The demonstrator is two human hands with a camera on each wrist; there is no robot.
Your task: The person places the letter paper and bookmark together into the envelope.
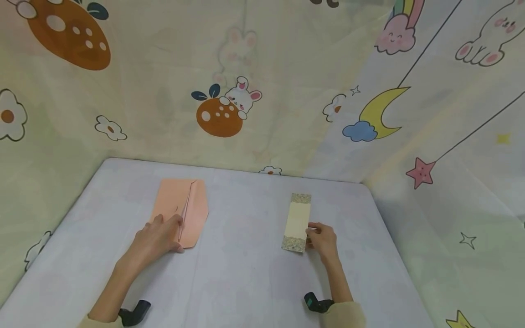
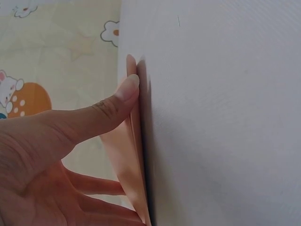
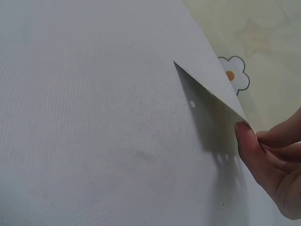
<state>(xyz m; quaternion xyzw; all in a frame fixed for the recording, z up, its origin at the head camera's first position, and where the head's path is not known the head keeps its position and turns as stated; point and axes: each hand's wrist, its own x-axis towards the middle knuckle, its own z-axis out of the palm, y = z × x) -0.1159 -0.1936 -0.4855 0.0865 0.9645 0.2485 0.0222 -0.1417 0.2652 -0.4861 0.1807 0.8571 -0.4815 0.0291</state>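
A peach paper envelope lies at the left of the table, its flap seam showing a narrow gap. My left hand holds it by the lower part, fingers over the top face and thumb at the near edge. In the left wrist view the thumb presses the edge of the envelope. Toward the right, a narrow cream card with speckled, glittery bands at both ends is tilted off the table. My right hand pinches its right edge between thumb and fingers. The right wrist view shows the card nearly edge-on above its shadow.
Both things are on a white-covered table with rounded far corners. Behind and beside it hangs a cloth backdrop printed with rabbits, flowers and stars. Black wrist devices sit at both cuffs.
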